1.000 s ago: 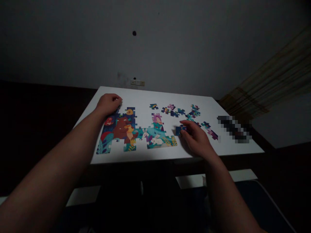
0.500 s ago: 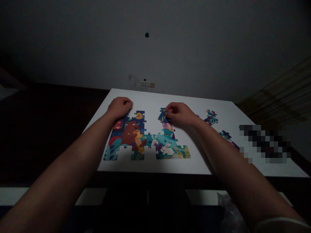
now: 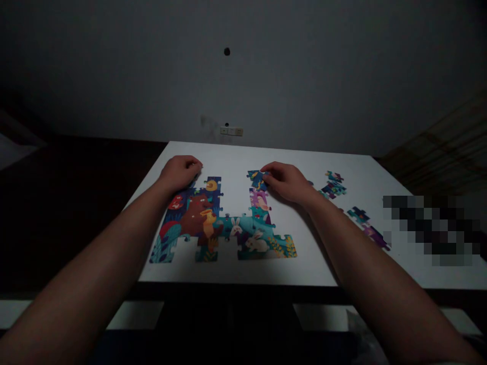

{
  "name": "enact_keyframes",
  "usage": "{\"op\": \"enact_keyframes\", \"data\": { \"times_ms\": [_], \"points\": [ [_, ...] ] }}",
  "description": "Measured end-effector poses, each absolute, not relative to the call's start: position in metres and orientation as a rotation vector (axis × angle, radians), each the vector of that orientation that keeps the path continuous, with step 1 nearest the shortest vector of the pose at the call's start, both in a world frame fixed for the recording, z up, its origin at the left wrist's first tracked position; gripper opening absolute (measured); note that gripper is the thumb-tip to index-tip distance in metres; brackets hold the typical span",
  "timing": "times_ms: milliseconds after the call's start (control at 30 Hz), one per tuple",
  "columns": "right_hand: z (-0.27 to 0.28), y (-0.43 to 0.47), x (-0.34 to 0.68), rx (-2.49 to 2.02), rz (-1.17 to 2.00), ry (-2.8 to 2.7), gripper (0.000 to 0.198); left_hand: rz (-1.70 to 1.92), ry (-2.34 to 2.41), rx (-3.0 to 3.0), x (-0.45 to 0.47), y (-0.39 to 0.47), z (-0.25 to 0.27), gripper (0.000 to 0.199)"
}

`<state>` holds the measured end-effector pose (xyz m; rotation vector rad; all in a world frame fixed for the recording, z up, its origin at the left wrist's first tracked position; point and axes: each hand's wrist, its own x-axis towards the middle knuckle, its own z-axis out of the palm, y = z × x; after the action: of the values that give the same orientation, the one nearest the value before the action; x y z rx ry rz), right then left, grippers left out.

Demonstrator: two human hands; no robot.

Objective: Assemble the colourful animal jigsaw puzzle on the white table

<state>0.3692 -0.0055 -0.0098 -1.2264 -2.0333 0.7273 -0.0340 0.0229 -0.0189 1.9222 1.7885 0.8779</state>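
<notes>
Left hand, yours (image 3: pixel 178 172): at the far left of the part-built puzzle (image 3: pixel 200 215), fingers curled together above its far edge; you cannot tell from here whether they hold anything.

Right hand, yours (image 3: pixel 287 182): thumb and forefinger clamped on a dark blue puzzle piece (image 3: pixel 258 183) with yellow markings. The piece is just beyond the pink animal section (image 3: pixel 259 199), at the far end of the puzzle's right-hand column; whether the two touch cannot be told, nor whether the dark blue is one piece or two overlapping.

Part-built puzzle, one: flat on the white table (image 3: pixel 315 258), in front of you, between your forearms. Pictured: brown bear with yellow jar, red figure at left, two white rabbits, yellow plants at near right. Outline stepped, with a deep gap between the left block and the right-hand column, and notches along the near edge.

Loose pieces, several: to the right of your right hand. A far cluster (image 3: pixel 334 189), teal and dark blue; nearer you, a teal and dark piece (image 3: pixel 358 214) and a purple piece (image 3: pixel 376 236).

Blurred dark object (image 3: pixel 433 223), one: on the table at far right, its form hidden.

Wall sockets (image 3: pixel 231 131), one row: on the grey wall (image 3: pixel 289 76) beyond the table.
</notes>
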Motion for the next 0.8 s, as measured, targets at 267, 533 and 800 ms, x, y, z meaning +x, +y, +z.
{"op": "enact_keyframes", "data": {
  "times_ms": [267,533,800],
  "points": [
    [-0.005,-0.015,0.363,-1.239,0.585,-2.131,0.028,0.874,1.798,1.913,-0.032,0.019,-0.013,0.029],
    [0.001,-0.012,0.372,-1.189,0.840,-1.955,0.037,0.866,1.805,1.914,-0.031,0.017,-0.010,0.031],
    [0.014,-0.018,0.382,-1.291,0.812,-2.060,0.024,0.846,1.800,1.931,-0.031,0.016,-0.010,0.034]
  ]
}}
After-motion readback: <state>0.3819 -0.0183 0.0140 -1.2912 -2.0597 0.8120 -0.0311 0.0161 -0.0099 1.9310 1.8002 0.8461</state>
